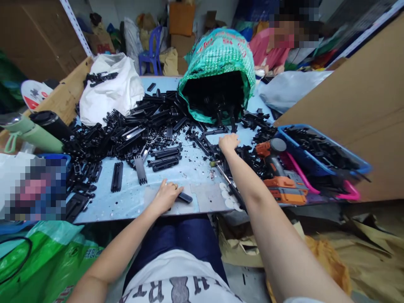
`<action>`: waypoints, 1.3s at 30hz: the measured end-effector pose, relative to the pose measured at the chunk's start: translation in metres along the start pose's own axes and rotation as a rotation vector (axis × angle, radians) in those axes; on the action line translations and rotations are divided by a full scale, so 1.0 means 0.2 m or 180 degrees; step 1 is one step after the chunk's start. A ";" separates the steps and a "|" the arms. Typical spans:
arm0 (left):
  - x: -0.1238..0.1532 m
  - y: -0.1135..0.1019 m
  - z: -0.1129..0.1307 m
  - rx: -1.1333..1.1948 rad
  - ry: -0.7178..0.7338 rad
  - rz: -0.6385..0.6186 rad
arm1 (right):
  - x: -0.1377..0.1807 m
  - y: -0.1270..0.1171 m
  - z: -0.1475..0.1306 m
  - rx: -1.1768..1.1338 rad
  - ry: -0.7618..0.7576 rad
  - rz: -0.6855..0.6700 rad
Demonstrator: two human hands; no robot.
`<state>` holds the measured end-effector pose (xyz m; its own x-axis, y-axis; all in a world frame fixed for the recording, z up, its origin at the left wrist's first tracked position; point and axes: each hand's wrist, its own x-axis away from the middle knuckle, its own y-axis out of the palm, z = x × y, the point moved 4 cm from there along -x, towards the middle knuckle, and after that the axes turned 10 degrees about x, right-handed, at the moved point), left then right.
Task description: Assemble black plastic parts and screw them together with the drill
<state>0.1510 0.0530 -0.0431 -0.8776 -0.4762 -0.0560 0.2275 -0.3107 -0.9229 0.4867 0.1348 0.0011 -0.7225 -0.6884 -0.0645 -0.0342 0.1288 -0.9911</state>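
Note:
Near the table's front edge, my left hand point(166, 196) is closed around a long black plastic part point(185, 198), one end of which sticks out to the right. My right hand point(229, 142) is stretched forward to the black pieces in front of a green woven sack point(221, 54). Its fingers are curled down, and what they grip, if anything, is hidden. Black parts spill from the sack's dark mouth. Below my right hand lies a screwdriver point(225, 172), partly behind my forearm. Several flat black parts point(166, 158) lie in a stack beyond my left hand.
A large heap of black parts point(151, 113) and a white sack point(110, 90) fill the left. At right are an orange cordless drill point(279, 181) and a blue basket point(366, 167) of black pieces. Bottles point(34, 132) stand left. Another person point(268, 48) sits across the table.

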 end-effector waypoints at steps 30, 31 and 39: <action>0.00 0.01 0.04 0.0487 -0.0260 -0.0097 | 1.23 0.09 0.01 0.0987 -0.3566 -0.0731; 0.01 0.01 0.04 0.0480 -0.0267 0.0018 | 1.24 0.08 0.00 0.1025 -0.3539 -0.0627; 0.06 0.01 0.02 0.0588 0.0211 0.0667 | 1.28 -0.06 -0.07 0.1138 -0.3705 -0.0128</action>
<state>0.1433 0.0432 -0.0442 -0.8275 -0.4930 -0.2686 0.4746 -0.3588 -0.8037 0.2913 -0.0327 -0.0026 0.3320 -0.9396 0.0830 0.2826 0.0151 -0.9591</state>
